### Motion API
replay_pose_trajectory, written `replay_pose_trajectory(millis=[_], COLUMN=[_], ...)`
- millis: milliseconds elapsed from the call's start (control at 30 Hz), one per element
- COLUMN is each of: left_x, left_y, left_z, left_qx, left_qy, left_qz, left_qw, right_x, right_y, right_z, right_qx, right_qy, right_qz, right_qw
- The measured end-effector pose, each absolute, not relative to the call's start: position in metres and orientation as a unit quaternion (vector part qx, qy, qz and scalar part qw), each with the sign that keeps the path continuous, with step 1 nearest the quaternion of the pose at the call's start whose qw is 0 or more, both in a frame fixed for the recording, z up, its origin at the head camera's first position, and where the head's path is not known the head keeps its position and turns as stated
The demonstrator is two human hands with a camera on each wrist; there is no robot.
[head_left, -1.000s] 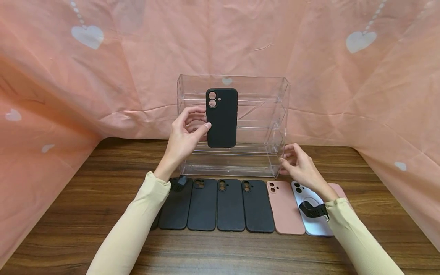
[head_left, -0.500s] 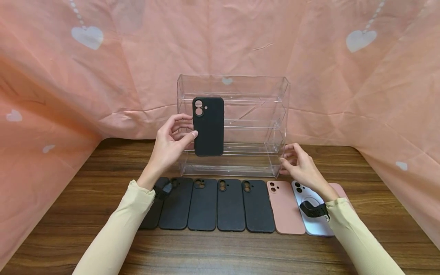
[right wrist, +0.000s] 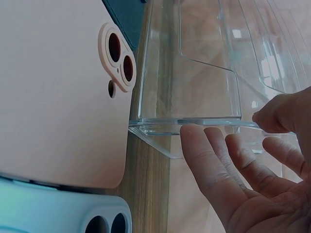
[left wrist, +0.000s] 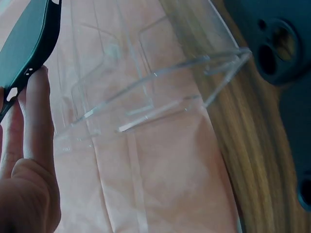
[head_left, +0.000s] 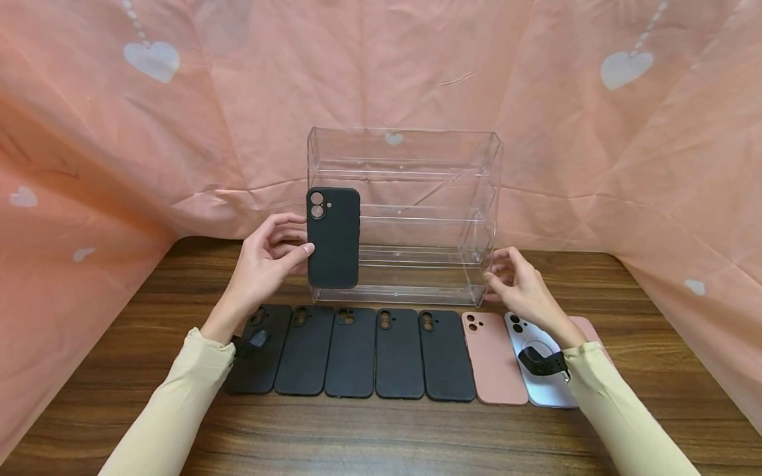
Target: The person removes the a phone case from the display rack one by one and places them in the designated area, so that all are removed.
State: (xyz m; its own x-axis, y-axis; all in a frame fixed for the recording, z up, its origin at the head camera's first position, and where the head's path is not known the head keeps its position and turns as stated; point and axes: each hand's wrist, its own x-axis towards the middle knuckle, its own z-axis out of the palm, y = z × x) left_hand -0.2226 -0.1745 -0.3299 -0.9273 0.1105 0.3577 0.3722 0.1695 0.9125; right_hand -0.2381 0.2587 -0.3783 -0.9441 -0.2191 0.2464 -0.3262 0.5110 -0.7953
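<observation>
My left hand (head_left: 262, 261) holds a black phone case (head_left: 335, 239) by its left edge, thumb in front and fingers behind. Upright, with two big camera holes at its top left, the case hangs before the left part of a clear acrylic tiered rack (head_left: 417, 294). In the left wrist view, the case (left wrist: 29, 43) shows edge-on against the fingers (left wrist: 38, 116). Over at the rack's right side, my right hand (head_left: 524, 287) grips the side panel near the bottom. Its thumb and bent fingers meet the panel's edge in the right wrist view.
In front of the rack lies a row of phone cases: several black ones (head_left: 399, 357), a pink one (head_left: 497, 363), a white one (head_left: 538, 393) and another pink one (head_left: 586, 327) partly hidden under the right arm. Pink cloth (head_left: 238, 132) hangs behind and along both sides.
My left hand has brought the black phone case left and downward, from the rack's middle to its left part. The right hand and the rack have stayed in place.
</observation>
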Motion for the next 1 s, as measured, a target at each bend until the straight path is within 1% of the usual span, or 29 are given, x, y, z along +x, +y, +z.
replay_pose_trajectory(millis=[167, 700, 1000], left_x=[-0.217, -0.202, -0.192], left_y=[-0.187, -0.232, -0.256], left_z=[-0.334, -0.351, -0.36], left_qx=[-0.164, -0.138, -0.13], left_qy=[-0.771, -0.809, -0.822], left_qz=[-0.607, -0.57, -0.553], left_qw=[0.1, 0.044, 0.028], right_x=[-0.239, -0.239, -0.238], right_y=[0.26, 0.26, 0.26], right_z=[-0.378, -0.38, -0.38], right_qx=[0.159, 0.153, 0.157], right_qy=[-0.871, -0.872, -0.872], right_qz=[0.46, 0.462, 0.459], right_qw=[0.062, 0.057, 0.061])
